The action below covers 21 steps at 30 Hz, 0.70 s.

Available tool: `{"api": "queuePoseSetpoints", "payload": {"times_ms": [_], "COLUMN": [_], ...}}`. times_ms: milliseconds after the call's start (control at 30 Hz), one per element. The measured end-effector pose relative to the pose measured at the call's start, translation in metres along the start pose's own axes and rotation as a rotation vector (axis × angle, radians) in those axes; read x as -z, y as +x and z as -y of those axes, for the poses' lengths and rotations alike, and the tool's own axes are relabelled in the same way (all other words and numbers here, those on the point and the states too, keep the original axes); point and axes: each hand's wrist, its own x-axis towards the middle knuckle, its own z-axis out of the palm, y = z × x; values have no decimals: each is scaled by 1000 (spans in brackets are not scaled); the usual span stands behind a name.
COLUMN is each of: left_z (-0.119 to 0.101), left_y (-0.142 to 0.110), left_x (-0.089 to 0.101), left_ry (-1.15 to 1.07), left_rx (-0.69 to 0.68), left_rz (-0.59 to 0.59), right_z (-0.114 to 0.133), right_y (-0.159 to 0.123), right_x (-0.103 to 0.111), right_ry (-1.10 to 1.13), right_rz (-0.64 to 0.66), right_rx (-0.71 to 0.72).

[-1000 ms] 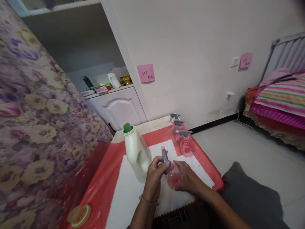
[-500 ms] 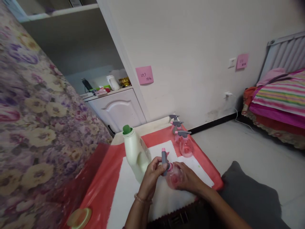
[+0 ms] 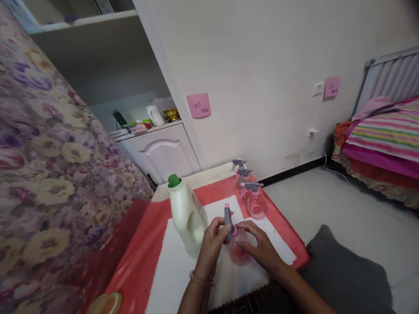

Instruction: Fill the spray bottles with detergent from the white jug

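Over the white cloth (image 3: 173, 270) on the red table cover (image 3: 131, 257): one clear pink spray bottle (image 3: 239, 258), grey spray head (image 3: 227, 216) at its neck; whether its base rests on the cloth cannot be told. Left hand (image 3: 212, 244): thumb and fingers closed about the spray head, as half a second ago. Right hand (image 3: 265, 250): changed; formerly wrapped round the bottle's side, now thumb and forefinger parted, tips by neck and shoulder, firmness of hold unclear. Judged meaning: a shift of grip at the neck, with the left hand steadying the head. Adjacent: pale green jug (image 3: 185, 213), left; similar spray bottles (image 3: 257, 205), beyond, standing in a row.
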Motion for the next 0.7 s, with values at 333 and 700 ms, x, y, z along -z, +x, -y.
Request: {"api": "queuePoseSetpoints", "payload": {"times_ms": [333, 700], "left_z": [-2, 13], "left_y": [-2, -3], "left_x": [-6, -8], "left_ry": [26, 49], "left_rx": [2, -5], "left_rz": [-4, -51], "right_z": [8, 2], "right_y": [10, 9], "right_x": [-9, -13], "right_ry": [1, 77], "right_rz": [-38, -37], "right_rx": [-48, -45]}}
